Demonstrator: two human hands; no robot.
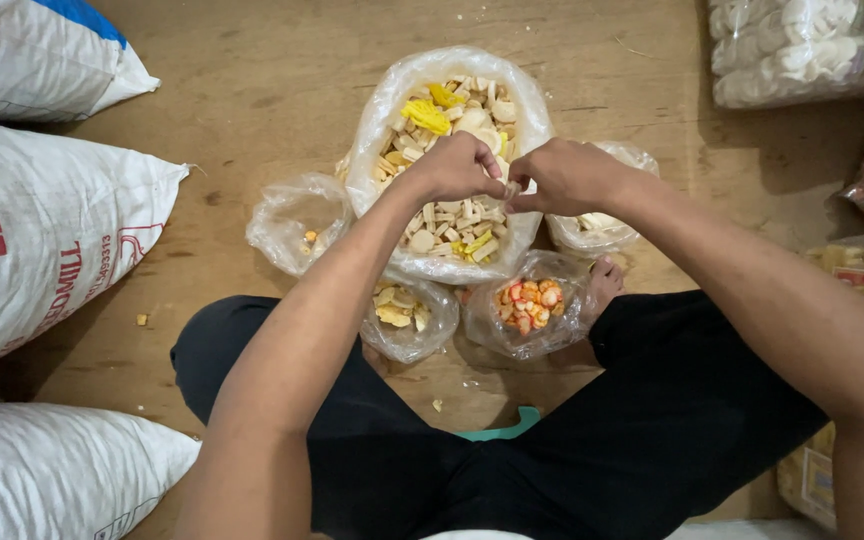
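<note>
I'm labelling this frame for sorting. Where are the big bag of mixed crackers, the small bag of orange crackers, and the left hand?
big bag of mixed crackers [449,235]: head view, on the crackers inside.
small bag of orange crackers [532,300]: head view, on the orange pieces.
left hand [457,168]: head view, back of the hand.

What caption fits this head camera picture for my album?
Left hand and right hand meet over a big clear bag of mixed crackers, smaller bags around.

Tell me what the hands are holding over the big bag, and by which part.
Both hands, left hand and right hand, meet over the large clear bag of mixed crackers, fingertips pinched together. Something small seems held between them, but what and where cannot be told.
</note>
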